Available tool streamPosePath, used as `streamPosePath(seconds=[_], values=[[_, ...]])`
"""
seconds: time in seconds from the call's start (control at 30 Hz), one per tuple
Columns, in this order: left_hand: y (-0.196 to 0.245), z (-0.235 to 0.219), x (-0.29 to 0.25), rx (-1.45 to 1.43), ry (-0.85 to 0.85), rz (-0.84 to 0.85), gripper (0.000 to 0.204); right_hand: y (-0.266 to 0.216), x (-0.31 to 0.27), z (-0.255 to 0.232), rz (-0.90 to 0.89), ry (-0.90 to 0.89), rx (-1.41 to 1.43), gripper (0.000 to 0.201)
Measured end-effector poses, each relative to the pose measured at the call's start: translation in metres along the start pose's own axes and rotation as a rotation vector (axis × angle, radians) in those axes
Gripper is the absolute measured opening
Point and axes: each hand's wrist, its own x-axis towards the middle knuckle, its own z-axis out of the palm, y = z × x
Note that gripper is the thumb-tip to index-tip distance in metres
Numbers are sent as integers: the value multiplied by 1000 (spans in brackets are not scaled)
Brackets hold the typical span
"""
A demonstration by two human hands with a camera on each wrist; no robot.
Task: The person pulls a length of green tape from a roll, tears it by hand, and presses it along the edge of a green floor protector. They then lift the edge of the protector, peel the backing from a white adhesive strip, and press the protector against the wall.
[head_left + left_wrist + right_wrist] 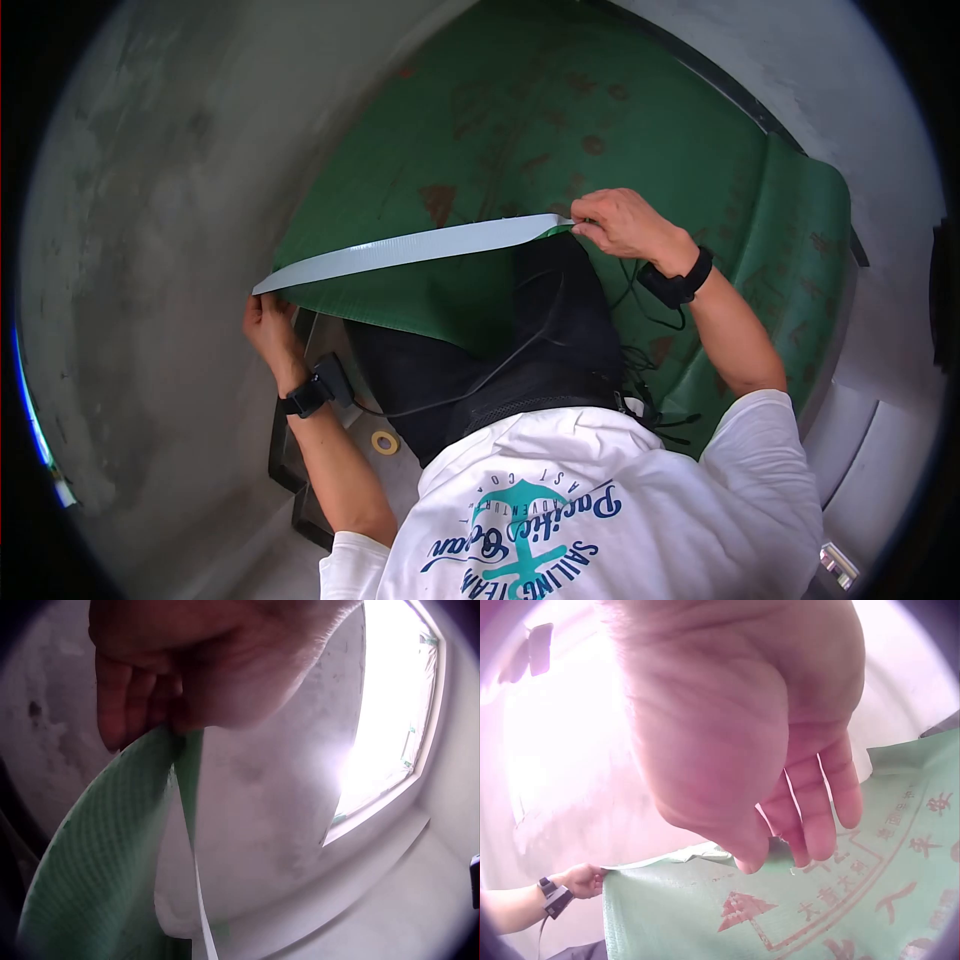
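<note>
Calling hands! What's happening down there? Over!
Left hand: pinching green sheet. Right hand: pinching it too. Pale strip: runs between them. Black cable: across dark trousers, might snag.

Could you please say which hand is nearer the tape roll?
Left: the left hand is ahead and left of the tape roll; the right hand is farther off, to its right.

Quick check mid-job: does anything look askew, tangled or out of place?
Two small things. Thin black cables make an untidy bunch over the printed green plastic-looking sheet, right of the black trousers. The sheet's raised edge also looks creased beside the right hand's grip, rather than smooth.
</note>
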Motion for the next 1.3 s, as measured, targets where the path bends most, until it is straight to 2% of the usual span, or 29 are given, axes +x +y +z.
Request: streamPosePath(seconds=[0.2,0.37,0.63,0.8,0.87,1.07,1.23,1.3], values=[[0,3,2,27,-11,52,21,-8,-5,-30,-118,156,-96,14],[-1,0,5,103,24,83,23,-18,-3,-49,-193,235,-219,8],[-25,-9,16,105,57,99,21,-25,4,-57,-212,333,-319,8],[-31,-12,17,78,16,99,21,-36,5,-69,-220,366,-361,12],[-34,-15,11,12,-57,85,21,-38,11,-73,-253,447,-384,8],[-31,-11,4,-109,-34,-126,22,-64,27,-79,-314,390,-336,16],[-36,-15,2,-121,-45,-135,22,-71,34,-97,-236,249,-251,21],[-33,-15,-1,-106,-64,-159,22,-73,44,-105,-212,255,-220,23]])
